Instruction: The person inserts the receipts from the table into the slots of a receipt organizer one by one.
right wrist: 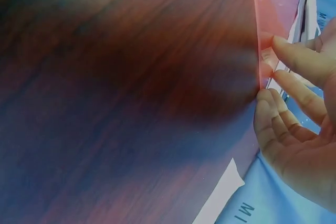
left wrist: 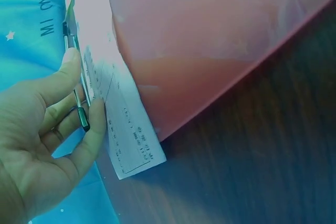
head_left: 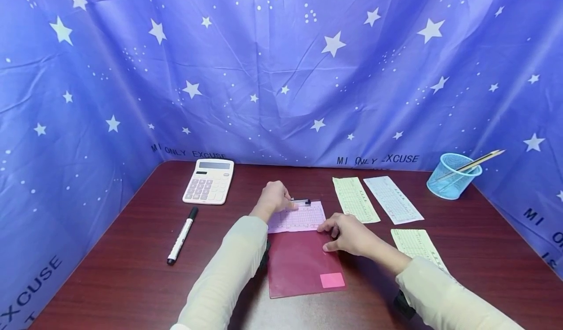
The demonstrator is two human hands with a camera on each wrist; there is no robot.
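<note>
A dark red clipboard (head_left: pixel 303 266) with a pink label lies at the middle of the table. Across its upper part is a pink printed slip (head_left: pixel 303 220), its top under a metal clip (head_left: pixel 301 202) with black ends. My left hand (head_left: pixel 274 196) is at the clip; in the left wrist view its thumb and fingers grip the clip's wire (left wrist: pixel 77 98), fingertips against the slip. With my right hand (head_left: pixel 349 234) I hold the clipboard's right edge, forefinger at the slip's lower corner and thumb on the board. The right wrist view shows those fingertips (right wrist: pixel 265 98) at the red edge.
Two yellow slips (head_left: pixel 356 199) (head_left: pixel 418 247) and a white slip (head_left: pixel 393 199) lie to the right. Behind them stands a blue mesh pen cup (head_left: pixel 453 176) with pencils. A calculator (head_left: pixel 208 181) and a marker (head_left: pixel 182 236) lie at left. A starry curtain (head_left: pixel 281 76) encloses the table.
</note>
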